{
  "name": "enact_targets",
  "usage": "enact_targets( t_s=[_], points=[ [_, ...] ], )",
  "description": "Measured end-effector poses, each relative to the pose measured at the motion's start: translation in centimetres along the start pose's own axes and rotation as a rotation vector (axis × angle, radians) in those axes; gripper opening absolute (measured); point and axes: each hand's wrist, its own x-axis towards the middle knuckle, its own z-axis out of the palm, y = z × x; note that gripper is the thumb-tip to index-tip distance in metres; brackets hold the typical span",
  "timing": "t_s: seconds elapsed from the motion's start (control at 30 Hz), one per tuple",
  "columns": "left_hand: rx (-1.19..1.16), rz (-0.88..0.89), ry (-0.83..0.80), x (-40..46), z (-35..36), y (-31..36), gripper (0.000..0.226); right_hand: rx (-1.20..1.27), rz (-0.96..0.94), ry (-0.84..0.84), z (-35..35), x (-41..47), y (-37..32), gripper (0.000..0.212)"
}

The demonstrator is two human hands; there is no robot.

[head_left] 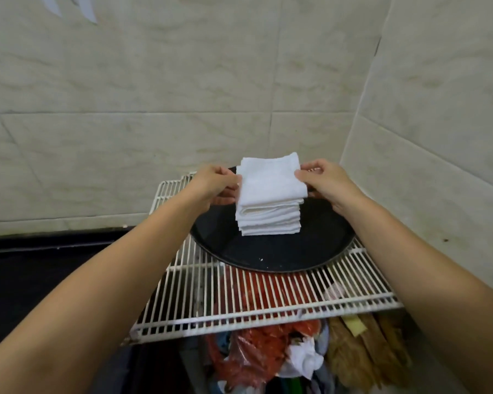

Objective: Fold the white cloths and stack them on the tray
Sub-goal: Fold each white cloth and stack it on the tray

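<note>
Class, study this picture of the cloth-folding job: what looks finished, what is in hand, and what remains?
Done: a stack of folded white cloths sits on the dark round tray, which rests on the wire rack. In hand: the left hand and right hand pinch the sides of the top folded cloth, which sits on the stack. Left: releasing it; no unfolded white cloths are clearly visible.

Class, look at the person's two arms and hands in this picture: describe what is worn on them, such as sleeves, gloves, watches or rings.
Nothing is worn that shows. Both forearms are bare from the picture's lower edge to the wrist, with no sleeve or cuff in view. The left hand and right hand have no gloves, and no watch, bracelet or ring is visible. Fingernails look short and unpainted.
</note>
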Motion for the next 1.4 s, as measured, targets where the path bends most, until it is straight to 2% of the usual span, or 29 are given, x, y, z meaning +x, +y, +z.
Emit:
enact_targets(
  t_s=[0.13, 0.2, 0.27, 0.43, 0.57, 0.73, 1.0, 1.17, 1.4],
  points=[
    [0.073, 0.071, 0.075, -3.1, -3.0, 0.9, 0.017, -0.32, -0.258, 0.209, 0.5, -1.7, -3.5, 0.036],
    [0.112, 0.137, 0.108, -5.9, -5.6, 0.9, 0.019, -0.444, -0.408, 0.217, 2.9, -3.8, -5.5, 0.033],
    [0.193, 0.182, 0.158, -9.3, -9.0, -0.1, 0.019, -0.532, -0.527, 0.143, 6.8, -6.5, -7.0, 0.03],
    [0.587, 0.176, 0.374, -20.0, -20.1, -6.2, 0.01, -0.665, -0.708, -0.095, 21.4, -15.4, -7.5, 0.03],
    [0.869, 0.086, 0.553, -30.3, -29.7, -11.3, 0.017, -0.66, -0.806, -0.277, 34.0, -24.6, -6.8, 0.031],
    [1.037, -0.121, 0.676, -41.8, -40.3, -17.8, 0.017, -0.675, -0.973, -0.528, 47.5, -35.3, -6.7, 0.039],
    [1.04, -0.466, 0.849, -55.8, -53.7, -27.9, 0.019, -0.716, -1.231, -0.83, 65.8, -47.8, -7.9, 0.041],
    [0.994, -0.551, 0.935, -58.9, -62.5, -31.2, 0.02, -0.695, -1.315, -0.951, 77.2, -51.7, -9.8, 0.04],
    [0.893, -0.632, 1.026, -60.7, -78.9, -33.4, 0.02, -0.686, -1.369, -1.096, 94.5, -53.8, -15.5, 0.035]
  ],
)
